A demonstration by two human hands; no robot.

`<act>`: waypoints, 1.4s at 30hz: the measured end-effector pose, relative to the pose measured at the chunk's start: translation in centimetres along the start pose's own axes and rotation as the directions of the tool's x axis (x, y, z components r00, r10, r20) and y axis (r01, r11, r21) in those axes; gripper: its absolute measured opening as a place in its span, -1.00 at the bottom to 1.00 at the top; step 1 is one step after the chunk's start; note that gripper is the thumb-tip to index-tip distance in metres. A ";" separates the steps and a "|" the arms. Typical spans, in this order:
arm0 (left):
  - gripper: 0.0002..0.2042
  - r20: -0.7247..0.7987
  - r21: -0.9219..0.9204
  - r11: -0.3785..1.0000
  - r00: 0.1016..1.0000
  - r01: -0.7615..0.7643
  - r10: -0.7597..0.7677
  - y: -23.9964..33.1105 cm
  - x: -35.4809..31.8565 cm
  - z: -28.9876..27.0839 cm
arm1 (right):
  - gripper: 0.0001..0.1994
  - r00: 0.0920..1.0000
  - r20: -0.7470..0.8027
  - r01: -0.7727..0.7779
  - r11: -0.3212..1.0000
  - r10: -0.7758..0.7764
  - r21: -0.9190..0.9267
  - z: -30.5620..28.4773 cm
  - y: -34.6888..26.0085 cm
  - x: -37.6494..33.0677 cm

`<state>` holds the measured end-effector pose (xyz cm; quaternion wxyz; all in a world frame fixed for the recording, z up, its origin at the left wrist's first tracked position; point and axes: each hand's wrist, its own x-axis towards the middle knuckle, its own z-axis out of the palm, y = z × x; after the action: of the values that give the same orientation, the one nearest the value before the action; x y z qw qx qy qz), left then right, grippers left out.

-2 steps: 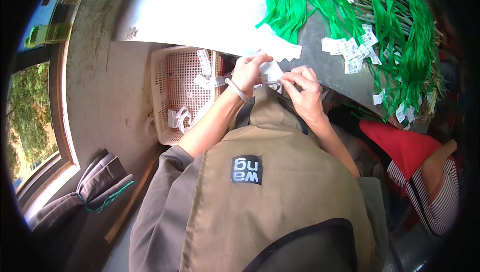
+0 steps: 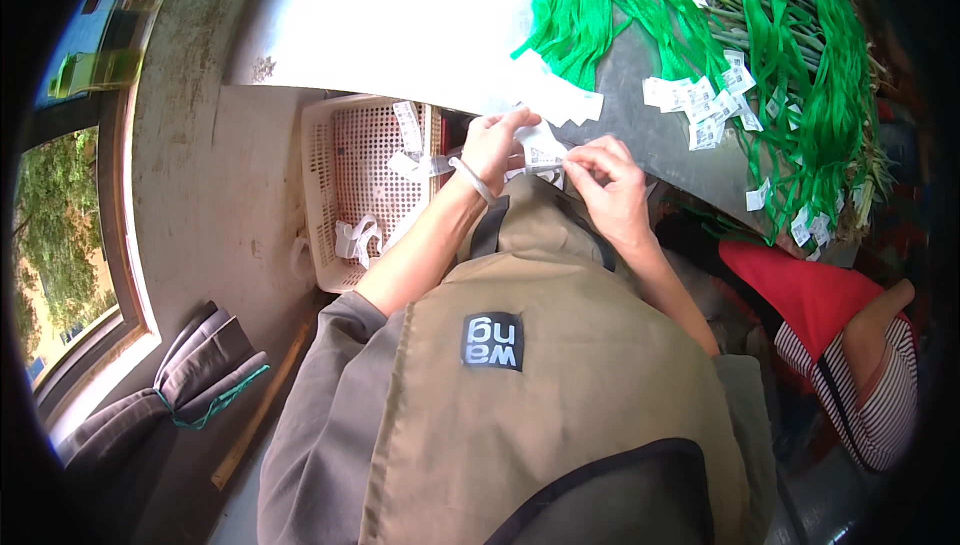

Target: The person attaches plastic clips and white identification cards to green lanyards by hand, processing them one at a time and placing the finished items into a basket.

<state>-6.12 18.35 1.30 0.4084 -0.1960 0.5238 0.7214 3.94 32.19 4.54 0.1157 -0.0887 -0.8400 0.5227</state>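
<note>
White paper label strip (image 2: 540, 150) is pinched between the fingers of the left hand (image 2: 495, 145) and right hand (image 2: 605, 180), held at the near edge of the grey surface (image 2: 650, 135), above the lap. Fingers are pressed together on it; exact grip probably thumb-to-forefinger, partly hidden. Loose white paper tags (image 2: 705, 105) and green cords (image 2: 640, 0) are spread on the surface. A beige perforated plastic basket (image 2: 355, 180) is seen beside the left wrist.

Print on white label (image 2: 541, 149) too small to read; both hands partly cover it. Green strap bundle (image 2: 790, 55) runs off frame top. Bench (image 2: 640, 135) underside hidden.
</note>
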 end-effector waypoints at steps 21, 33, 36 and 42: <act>-0.86 0.080 0.021 0.965 0.963 -0.261 0.259 -1.3 -1.6 1.0 | -0.30 0.961 -0.246 -0.169 0.432 -0.128 -0.886 -14.8 6.6 8.1; -0.80 0.060 0.043 0.983 0.983 -0.176 0.173 -0.4 -2.5 2.2 | -0.89 0.985 0.134 -0.134 0.974 0.110 0.181 -1.8 1.0 0.8; -0.74 0.034 0.062 0.990 0.991 -0.128 0.126 -0.2 -2.0 1.5 | -0.91 0.991 0.086 -0.108 0.989 0.099 0.101 -1.2 0.4 0.9; -0.71 -0.136 -0.070 0.993 0.987 -0.098 0.087 -0.4 0.2 -2.0 | -0.89 0.853 0.152 -0.487 0.659 0.499 0.573 -0.9 1.4 1.8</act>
<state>-6.18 16.61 0.18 0.3308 -0.2346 0.5305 0.7444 2.52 34.05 3.89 -0.0005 -0.2769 -0.5768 0.7686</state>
